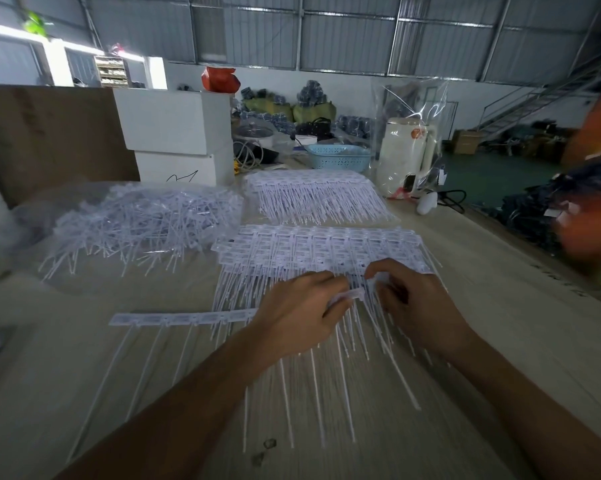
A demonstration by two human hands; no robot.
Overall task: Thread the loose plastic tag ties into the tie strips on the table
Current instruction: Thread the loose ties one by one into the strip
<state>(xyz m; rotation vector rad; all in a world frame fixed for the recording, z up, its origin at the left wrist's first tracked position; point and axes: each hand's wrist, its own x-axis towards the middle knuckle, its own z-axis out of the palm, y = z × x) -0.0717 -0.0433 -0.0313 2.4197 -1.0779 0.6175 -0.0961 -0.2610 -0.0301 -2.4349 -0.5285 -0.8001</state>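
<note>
Head view: pale wood-grain table (500, 306), worn, with two dark marks near the front edge. Left hand (292, 317) lies over a tie strip (174, 318) that runs flat to the left, its long tails trailing toward the viewer. Fingers of the left hand are curled and pinch the strip's right end. Right hand (417, 306) sits just beside the left one, fingers curled; thumb and forefinger appear to pinch a small white piece at the strip's end, but motion blur hides exactly what it is.

Directly behind the hands: a stack of finished strips (327, 247), tags in rows, tails fanned toward the viewer and reaching under both hands. A second stack (313, 192) lies further back. Left of these, a heap of loose tag ties (143, 223) rests on clear plastic sheeting, ties crossing at all angles.

Far end of the table: white foam boxes (178, 133) stacked two high, red bag (219, 79) on top; brown board (49, 133) leaning at left; blue plastic basket (339, 155); cream kettle (406, 154) inside a clear bag.

Room: warehouse interior, grey corrugated wall panels on a steel frame, green floor at right, metal staircase (527, 105) at the back right, bundles of dark goods along the wall. Right edge of the frame is blurred orange, unidentifiable.
</note>
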